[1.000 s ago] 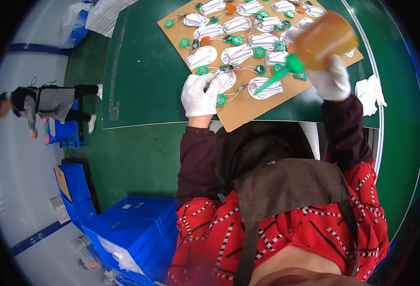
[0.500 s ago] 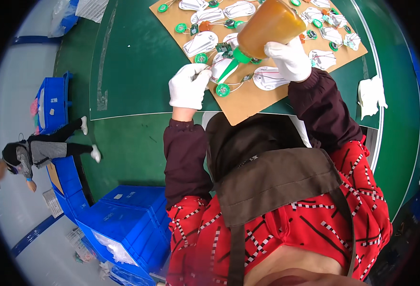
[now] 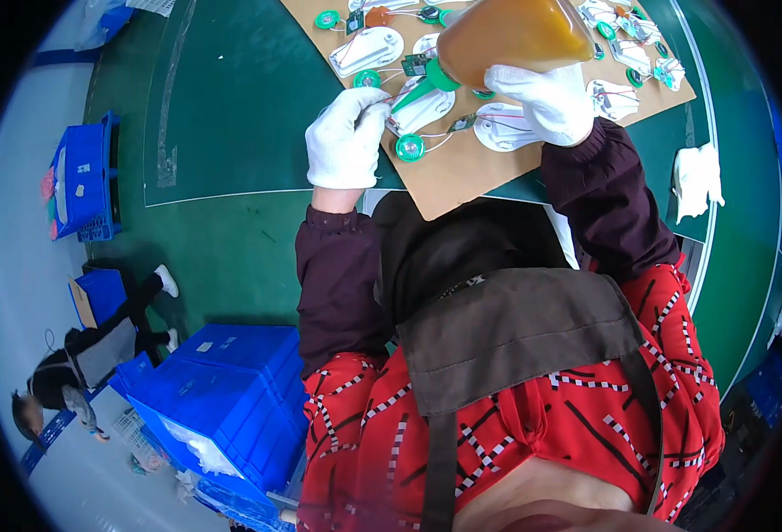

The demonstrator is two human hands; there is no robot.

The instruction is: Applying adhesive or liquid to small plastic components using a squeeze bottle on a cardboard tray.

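My right hand (image 3: 555, 106), in a white glove, grips a squeeze bottle (image 3: 515, 40) of amber liquid, tilted with its green nozzle (image 3: 416, 91) pointing down to the left. The nozzle tip is at the left end of a white plastic shell (image 3: 428, 110). At that same end, my gloved left hand (image 3: 345, 142) is closed in a pinch; what lies between the fingertips is too small to make out. Just below the shell is a round green speaker (image 3: 409, 148), wired to a small circuit board (image 3: 463, 123). Another white shell (image 3: 503, 127) lies to the right, below the bottle.
A brown board (image 3: 448, 182) carries several more shells and speakers on the green table (image 3: 240, 115). White gloves (image 3: 697, 182) lie at the table's right. Blue crates (image 3: 222, 390) stand on the floor at lower left, with another person (image 3: 98, 355) beyond them.
The board and both hands appear slightly higher in the picture. My right hand still holds the tilted bottle, its nozzle still at the shell's left end. The other person has moved lower in the picture.
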